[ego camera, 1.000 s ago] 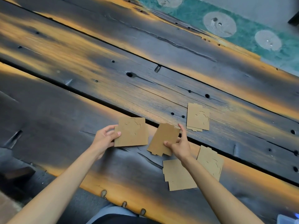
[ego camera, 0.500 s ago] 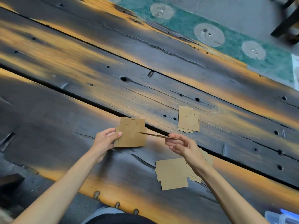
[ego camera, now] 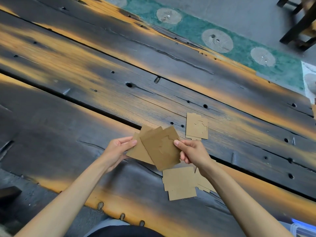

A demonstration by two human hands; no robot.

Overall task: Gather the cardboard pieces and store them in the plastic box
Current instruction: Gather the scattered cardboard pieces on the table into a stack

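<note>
No readable writing or brand on any piece; only cut outlines show on the cardboard faces. Left hand (ego camera: 118, 151) pinches the left edge of the rear cardboard piece (ego camera: 136, 151), thumb on top, fingers under. Right hand (ego camera: 191, 153) grips the right edge of the front cardboard piece (ego camera: 160, 147), thumb on its face. The two pieces overlap, fanned, held above the dark wooden surface (ego camera: 85, 74) between both hands. Half a second ago the right hand held its piece edge-on, apart from the left one; now it is laid flat over the left hand's piece, and both hands are closer together. Another piece (ego camera: 196, 126) lies flat just beyond the right hand. Two more, a near piece (ego camera: 179, 183) and a partly hidden piece (ego camera: 203, 183), lie below the right hand and under its forearm, overlapping. Plastic box (ego camera: 302, 229) is only a corner at the frame's bottom right, well off from the right hand.
</note>
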